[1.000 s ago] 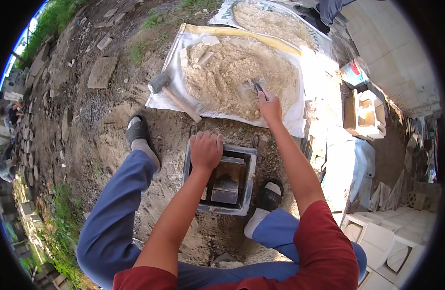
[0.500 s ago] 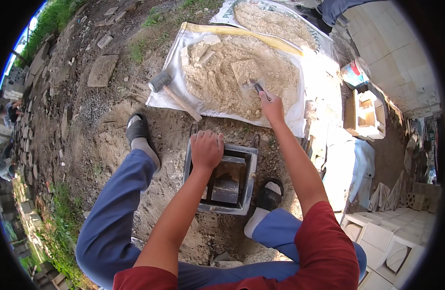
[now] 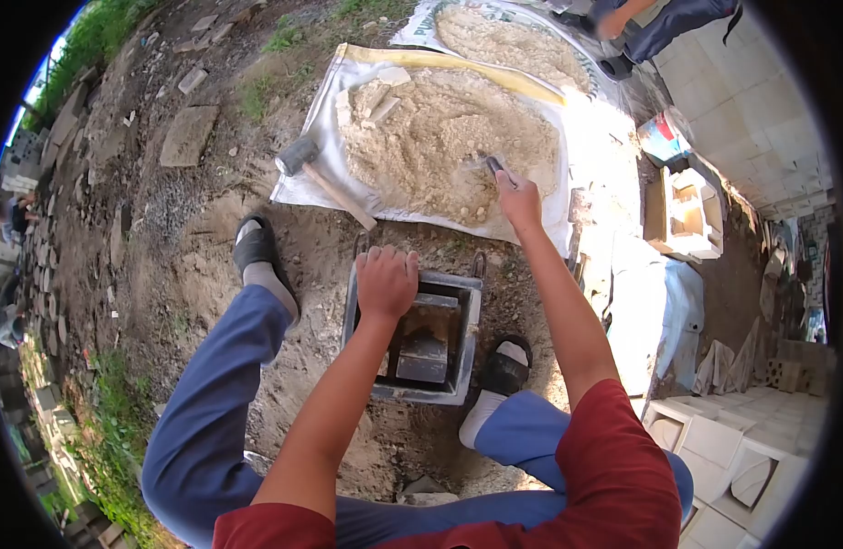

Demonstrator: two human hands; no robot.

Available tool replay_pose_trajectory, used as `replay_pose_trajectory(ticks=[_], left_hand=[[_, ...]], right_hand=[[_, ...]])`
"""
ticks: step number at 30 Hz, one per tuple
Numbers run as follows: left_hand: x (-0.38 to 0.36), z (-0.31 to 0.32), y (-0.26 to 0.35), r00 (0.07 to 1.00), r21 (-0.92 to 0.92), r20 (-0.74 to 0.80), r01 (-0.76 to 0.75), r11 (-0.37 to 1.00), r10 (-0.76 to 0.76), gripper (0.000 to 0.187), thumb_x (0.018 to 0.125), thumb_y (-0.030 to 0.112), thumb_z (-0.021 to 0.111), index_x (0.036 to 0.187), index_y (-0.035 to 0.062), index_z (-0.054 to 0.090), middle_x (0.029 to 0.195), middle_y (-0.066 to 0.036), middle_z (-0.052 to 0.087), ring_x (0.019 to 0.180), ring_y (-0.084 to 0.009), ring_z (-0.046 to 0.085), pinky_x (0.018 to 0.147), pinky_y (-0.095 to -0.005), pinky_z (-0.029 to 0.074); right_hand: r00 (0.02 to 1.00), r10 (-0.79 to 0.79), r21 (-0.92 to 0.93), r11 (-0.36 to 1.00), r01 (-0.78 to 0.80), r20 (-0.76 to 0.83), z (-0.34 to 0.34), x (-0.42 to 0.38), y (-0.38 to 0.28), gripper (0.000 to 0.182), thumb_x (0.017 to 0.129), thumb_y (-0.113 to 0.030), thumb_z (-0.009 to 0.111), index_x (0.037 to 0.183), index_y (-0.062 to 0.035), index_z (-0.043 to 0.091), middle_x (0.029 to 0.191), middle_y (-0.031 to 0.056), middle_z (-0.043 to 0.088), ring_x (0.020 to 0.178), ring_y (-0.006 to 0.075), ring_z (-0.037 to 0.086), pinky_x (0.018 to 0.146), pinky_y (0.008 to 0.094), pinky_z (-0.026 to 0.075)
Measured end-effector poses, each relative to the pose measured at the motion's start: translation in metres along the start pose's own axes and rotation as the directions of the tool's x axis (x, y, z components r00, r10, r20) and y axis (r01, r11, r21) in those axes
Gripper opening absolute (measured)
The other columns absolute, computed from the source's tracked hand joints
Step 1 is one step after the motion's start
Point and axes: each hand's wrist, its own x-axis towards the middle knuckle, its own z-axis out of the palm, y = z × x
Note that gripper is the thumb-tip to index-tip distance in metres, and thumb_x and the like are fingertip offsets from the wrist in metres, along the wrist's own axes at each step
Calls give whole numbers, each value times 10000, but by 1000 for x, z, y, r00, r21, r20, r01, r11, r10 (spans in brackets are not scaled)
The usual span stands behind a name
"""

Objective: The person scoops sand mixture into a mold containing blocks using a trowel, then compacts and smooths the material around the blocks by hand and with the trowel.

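My right hand is closed round the dark handle of a trowel. Its blade is sunk in a heap of pale, crumbly sand mix, so most of it is hidden. The heap lies on a spread white sack. My left hand is curled over the far left rim of a rectangular metal mould, which stands on the ground between my feet. Metal blocks and a brownish surface show inside the mould. A mallet with a wooden handle rests on the sack's left edge.
Another sack with sand mix lies behind. A person's legs and arm show at the top right. Right of the sacks are a bucket and a hollow pale block. Stacked blocks stand at lower right.
The trowel blade, showing as a sand-covered rectangle before, has gone down into the mix. My left hand stays on the mould. More of the other person shows at the top right.
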Motion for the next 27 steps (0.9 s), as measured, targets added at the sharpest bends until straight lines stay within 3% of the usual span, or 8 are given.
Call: replay_pose_trajectory(ticks=[8,10,13,16,18,24,26,27], left_hand=[[1,-1,2,1000,-20,-6,6,1000,-6,388,1069,347,550,826,81,695,905,-92,651,957,-317,602,917,-482,416],[0,0,1,1000,-21,-11,5,1000,-6,390,1069,349,550,823,81,692,904,-93,651,956,-319,602,915,-482,416],[-1,1,0,1000,-20,-17,5,1000,-6,393,1069,351,550,818,81,686,904,-95,650,953,-321,602,911,-483,417],[-1,1,-1,1000,-33,-29,2,999,-3,395,1069,354,548,816,81,682,901,-100,647,951,-327,601,905,-490,417],[-2,1,-2,999,-52,-44,0,999,-2,397,1069,356,546,816,82,681,899,-103,644,951,-331,601,901,-494,417],[1,-16,-11,1000,-325,11,25,945,-22,394,1092,316,451,940,62,711,1037,-119,714,1063,-370,622,960,-490,431],[-2,-16,-22,999,-628,32,28,778,-10,467,1129,294,337,1095,66,743,1229,-144,727,1213,-352,625,1090,-451,420],[-7,-15,-26,1000,-627,27,21,779,-5,467,1129,294,337,1095,66,743,1229,-144,727,1213,-352,625,1090,-451,420]], right_hand=[[998,-62,-12,998,62,34,1,-1,-6,428,1032,-410,674,1329,-112,758,994,192,789,907,261,751,853,368,550],[996,15,-3,1000,-15,91,-2,1,-8,431,1031,-411,678,1337,-117,754,869,157,760,785,213,699,790,364,540],[996,-50,19,999,49,73,-7,-2,-15,447,1031,-409,686,1355,-107,743,754,109,698,708,163,632,723,352,518],[980,63,24,997,-69,191,-26,-7,-29,441,1043,-391,687,1366,-96,739,764,63,689,695,126,597,698,319,500],[974,20,37,999,-29,224,-36,-8,-28,436,1051,-387,684,1371,-96,740,765,31,669,685,112,572,683,307,487],[927,-7,69,997,-21,376,-103,-34,-59,425,1067,-371,660,1399,-115,728,819,27,692,690,113,577,691,317,499],[895,8,8,1000,-13,447,-136,-53,-86,441,1078,-379,651,1419,-108,713,749,-19,600,669,87,536,661,286,476],[897,5,12,1000,-11,442,-149,-64,-94,441,1078,-379,651,1419,-108,713,749,-19,600,669,87,536,661,286,476]])
